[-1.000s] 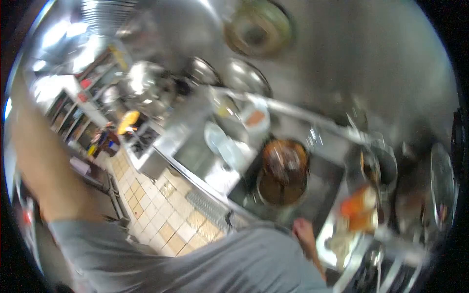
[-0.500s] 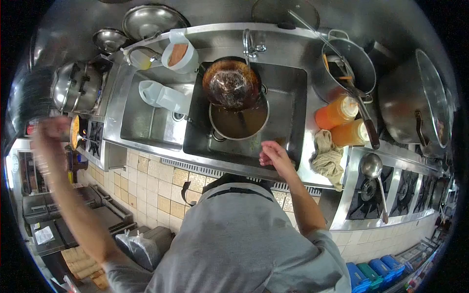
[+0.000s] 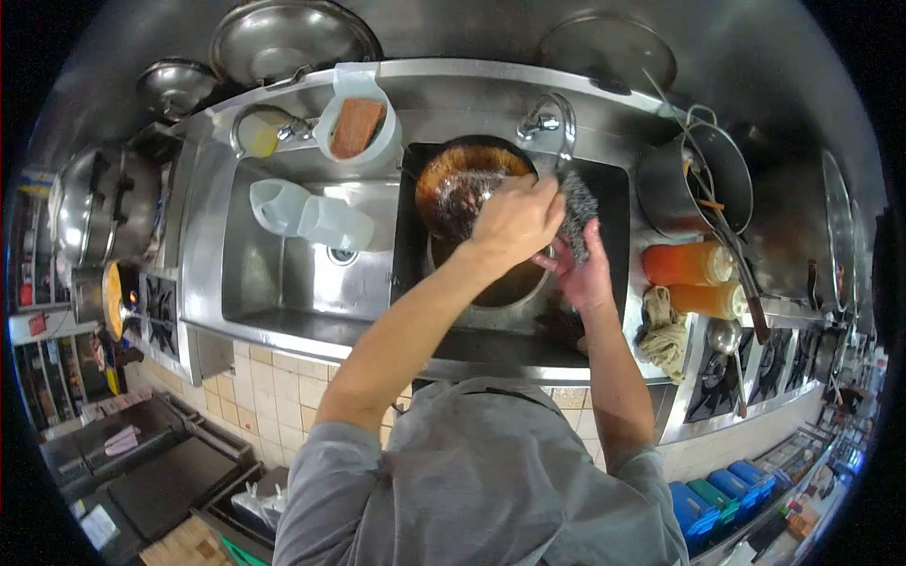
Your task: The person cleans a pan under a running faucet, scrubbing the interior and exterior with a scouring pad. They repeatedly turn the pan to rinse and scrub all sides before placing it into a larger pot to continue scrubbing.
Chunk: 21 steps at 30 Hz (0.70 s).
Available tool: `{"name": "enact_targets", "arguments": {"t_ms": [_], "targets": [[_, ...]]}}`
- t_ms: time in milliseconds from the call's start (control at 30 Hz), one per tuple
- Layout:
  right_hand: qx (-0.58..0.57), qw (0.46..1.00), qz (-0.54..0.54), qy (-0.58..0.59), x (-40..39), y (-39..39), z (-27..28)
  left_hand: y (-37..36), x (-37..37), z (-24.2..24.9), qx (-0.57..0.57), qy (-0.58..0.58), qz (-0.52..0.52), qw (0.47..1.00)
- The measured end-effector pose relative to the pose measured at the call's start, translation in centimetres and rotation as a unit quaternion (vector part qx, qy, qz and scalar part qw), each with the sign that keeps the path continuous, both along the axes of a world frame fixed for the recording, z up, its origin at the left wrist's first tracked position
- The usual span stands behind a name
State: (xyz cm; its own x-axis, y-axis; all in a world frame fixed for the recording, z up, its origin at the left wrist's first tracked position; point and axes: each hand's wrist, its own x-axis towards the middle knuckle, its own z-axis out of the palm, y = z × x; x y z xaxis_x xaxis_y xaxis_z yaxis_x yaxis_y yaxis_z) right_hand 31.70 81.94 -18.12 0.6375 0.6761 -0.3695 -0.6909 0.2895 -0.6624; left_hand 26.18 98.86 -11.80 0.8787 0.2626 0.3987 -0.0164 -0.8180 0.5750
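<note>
My left hand (image 3: 517, 219) is closed on a grey, frizzy metal scourer (image 3: 578, 209) above the right sink basin. My right hand (image 3: 585, 274) holds the scourer's lower end between thumb and fingers. Left of the hands, a round wok (image 3: 451, 174) with brown, burnt-looking staining rests tilted in the basin. Below it sits a round pot (image 3: 510, 294) with murky brown liquid, partly covered by my left hand and forearm. The curved tap (image 3: 564, 118) stands just behind the scourer.
The left basin (image 3: 283, 307) holds a translucent plastic jug (image 3: 300, 213). Behind it stands a white container (image 3: 377, 141) with a reddish-brown block (image 3: 358, 127). On the right are orange squeeze bottles (image 3: 687, 264), a cloth (image 3: 662, 335), a tall pot (image 3: 722, 174) and burners (image 3: 710, 385).
My left hand has swung from the far left to above the right basin, where both hands now hold the scourer. My right hand has risen from the basin's front edge. The view has shifted.
</note>
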Motion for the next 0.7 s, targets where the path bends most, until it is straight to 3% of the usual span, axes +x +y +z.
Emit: {"name": "enact_targets", "arguments": {"t_ms": [67,133,167,200,267,333,367,433,533,600,700], "targets": [[-0.014,0.999,-0.034,0.012,1.0,2.0,0.6,0.2,2.5,0.0,-0.133,0.026,0.016,0.991],[-0.079,0.988,-0.134,-0.002,1.7,4.1,0.6,0.6,4.1,-1.7,-0.191,0.035,-0.043,0.980],[-0.081,0.977,-0.183,0.073,2.1,5.1,1.2,1.1,4.2,-2.8,-0.180,-0.032,-0.063,0.981],[-0.086,0.976,-0.187,0.076,2.4,5.7,1.3,1.9,4.2,-4.0,-0.185,-0.028,-0.065,0.980],[-0.096,0.980,-0.150,-0.084,3.0,7.4,1.1,5.4,3.5,-5.6,-0.191,-0.043,-0.089,0.977],[-0.117,0.980,-0.135,-0.087,4.1,9.2,1.3,10.7,3.7,-8.3,-0.112,-0.026,-0.035,0.993],[-0.128,0.978,-0.125,-0.103,4.4,10.3,1.2,13.1,4.2,-8.2,-0.080,0.092,0.006,0.993],[-0.143,0.975,-0.123,-0.119,5.0,11.3,0.0,15.6,5.4,-12.2,0.101,0.158,0.062,0.980],[-0.165,0.972,-0.089,-0.140,5.5,11.5,-0.8,16.2,5.2,-11.9,0.035,0.203,0.008,0.979],[-0.222,0.937,-0.025,-0.268,5.4,10.3,-1.4,16.1,4.5,-10.6,0.049,0.248,0.057,0.966],[-0.307,0.913,-0.001,-0.269,4.1,6.7,-4.4,16.1,2.7,-9.7,0.043,0.286,0.087,0.953]]}}
